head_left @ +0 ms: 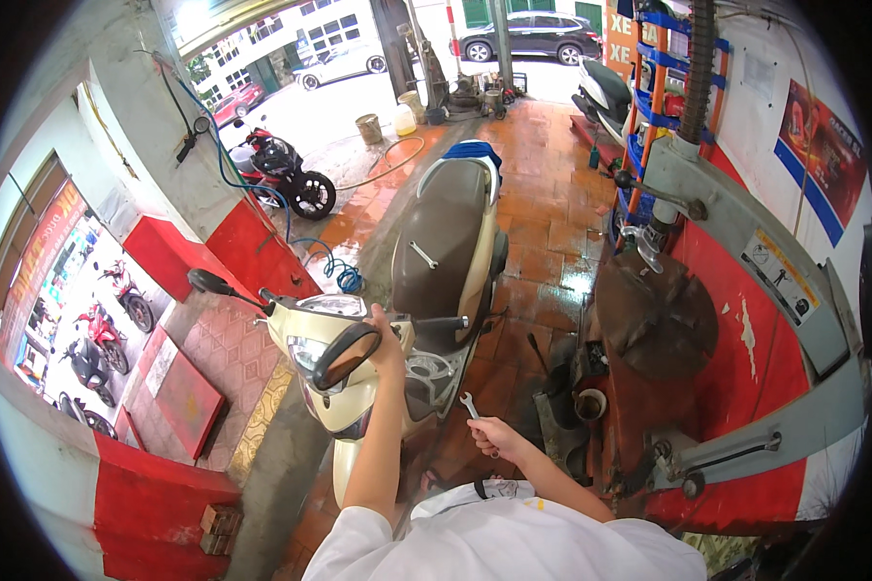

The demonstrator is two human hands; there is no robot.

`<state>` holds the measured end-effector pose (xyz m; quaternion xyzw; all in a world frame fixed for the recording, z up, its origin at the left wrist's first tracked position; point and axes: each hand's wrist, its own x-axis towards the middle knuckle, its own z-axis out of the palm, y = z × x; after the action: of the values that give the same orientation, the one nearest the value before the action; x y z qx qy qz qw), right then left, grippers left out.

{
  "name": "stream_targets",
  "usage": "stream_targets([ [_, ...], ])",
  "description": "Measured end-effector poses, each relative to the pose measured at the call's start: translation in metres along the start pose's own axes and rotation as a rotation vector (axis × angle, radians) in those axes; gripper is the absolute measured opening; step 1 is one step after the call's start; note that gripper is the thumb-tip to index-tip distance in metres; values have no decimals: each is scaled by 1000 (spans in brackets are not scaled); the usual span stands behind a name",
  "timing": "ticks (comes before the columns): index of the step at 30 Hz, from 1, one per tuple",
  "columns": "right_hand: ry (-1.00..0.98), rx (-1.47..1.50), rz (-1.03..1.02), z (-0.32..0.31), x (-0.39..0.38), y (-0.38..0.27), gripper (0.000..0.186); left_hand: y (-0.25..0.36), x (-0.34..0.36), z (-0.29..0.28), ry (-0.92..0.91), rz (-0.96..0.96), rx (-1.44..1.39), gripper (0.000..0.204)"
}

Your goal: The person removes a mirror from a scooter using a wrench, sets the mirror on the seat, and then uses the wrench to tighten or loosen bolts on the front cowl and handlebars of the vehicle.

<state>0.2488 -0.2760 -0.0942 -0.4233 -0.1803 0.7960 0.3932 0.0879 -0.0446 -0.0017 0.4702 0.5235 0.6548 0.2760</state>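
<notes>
A cream scooter (363, 428) stands below me, its brown seat (443, 218) toward the doorway. An open-end wrench (423, 255) lies on the seat. My left hand (386, 337) is closed on the scooter's rearview mirror (345, 356) at the handlebar, its fingers partly hidden behind the mirror. At the scooter's side, my right hand (491, 437) is closed around a second wrench (470, 407), whose open jaw points up. The handlebar grip (439, 326) sticks out above that hand.
On the right stand a grey tire machine (795, 322) with a round turntable (657, 312) and an orange-and-blue rack (642, 124). Blue hose coils (340, 272) lie left of the seat beside a red-and-white pillar (243, 246). A red motorbike (310, 192) and parked cars (516, 39) are outside.
</notes>
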Motion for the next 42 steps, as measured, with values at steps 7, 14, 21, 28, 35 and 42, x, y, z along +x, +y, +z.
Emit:
stream_targets([
  [7,23,2,-26,-5,-10,1,32,17,38,0,-296,-364,-675,41],
  [14,37,20,-46,-10,-20,-5,32,41,92,5,-938,-668,-632,39],
  [21,51,40,-62,-11,-19,-5,31,35,93,30,-671,-647,-421,36],
  [28,39,39,-55,-3,-14,-10,31,29,38,49,-30,-17,49,38],
  [35,57,9,-53,6,-18,-8,35,28,60,40,-446,-99,-11,42],
  [42,57,10,-52,-2,-21,-5,35,60,40,46,-1191,188,498,37],
])
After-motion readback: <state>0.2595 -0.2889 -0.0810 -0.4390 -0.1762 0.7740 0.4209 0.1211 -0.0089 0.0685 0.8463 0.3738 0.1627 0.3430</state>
